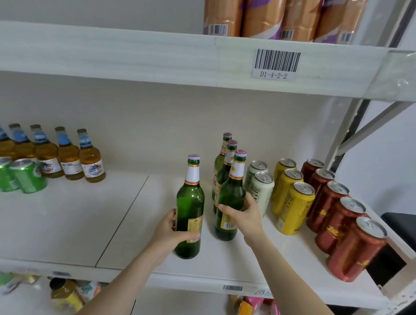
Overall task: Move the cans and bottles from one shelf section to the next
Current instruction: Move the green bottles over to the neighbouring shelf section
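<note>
**Both hands on green bottles in the right-hand section**

Two bare forearms reach up from the near edge onto the white shelf (58, 222). On the left, the left hand (168, 229) grips a lone green bottle (190, 204) low on its body. Its fingers are curled round the glass, with one digit lying across the front just under the yellow label. This bottle is upright at the near left of the right section, just right of the seam (124, 215) between the two boards. It has a white neck label and a pink cap.

Beside it, the right hand (246, 216) wraps the front green bottle (231, 193) of a short row. The thumb lies across the front of the glass and the fingers curl behind on the right. How tightly they press is hard to judge from this angle. That bottle also stands upright, with a barcode showing near its base. Two more green bottles (223, 174) line up behind it, running far.

Right of that row stand white cans (262, 190), then yellow cans (295, 207), then red cans (337, 220), each in a line from near to far.

Far off in the left section, amber bottles (68, 157) with blue neck labels stand in a row, and green cans (27, 177) sit just in front of them.
</note>
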{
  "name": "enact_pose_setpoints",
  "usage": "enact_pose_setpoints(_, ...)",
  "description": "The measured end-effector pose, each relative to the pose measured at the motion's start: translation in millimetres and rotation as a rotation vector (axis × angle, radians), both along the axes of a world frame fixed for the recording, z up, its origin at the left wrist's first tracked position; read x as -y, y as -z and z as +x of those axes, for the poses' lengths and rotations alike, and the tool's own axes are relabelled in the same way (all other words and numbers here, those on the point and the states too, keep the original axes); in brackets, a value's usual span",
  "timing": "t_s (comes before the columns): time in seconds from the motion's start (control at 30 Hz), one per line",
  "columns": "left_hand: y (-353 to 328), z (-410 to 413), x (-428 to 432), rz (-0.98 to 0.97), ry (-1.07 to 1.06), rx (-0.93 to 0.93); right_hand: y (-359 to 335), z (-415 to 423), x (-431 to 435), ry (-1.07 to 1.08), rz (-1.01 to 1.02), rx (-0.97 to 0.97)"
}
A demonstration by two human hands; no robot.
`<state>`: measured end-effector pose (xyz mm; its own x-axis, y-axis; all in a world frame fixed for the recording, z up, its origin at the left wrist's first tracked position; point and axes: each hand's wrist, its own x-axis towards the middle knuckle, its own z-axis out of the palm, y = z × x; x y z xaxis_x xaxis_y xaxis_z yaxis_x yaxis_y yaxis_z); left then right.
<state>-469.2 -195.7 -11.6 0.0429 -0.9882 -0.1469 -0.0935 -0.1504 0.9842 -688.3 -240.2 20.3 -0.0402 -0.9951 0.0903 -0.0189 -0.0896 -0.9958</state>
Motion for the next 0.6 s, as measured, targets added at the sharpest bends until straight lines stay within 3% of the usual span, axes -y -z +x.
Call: enact_pose_setpoints(0.6, 14.7, 2.7, 7.8, -0.043, 0.013, 0.012, 18.8, 3.9, 21.4, 0.019, -0.032, -0.064)
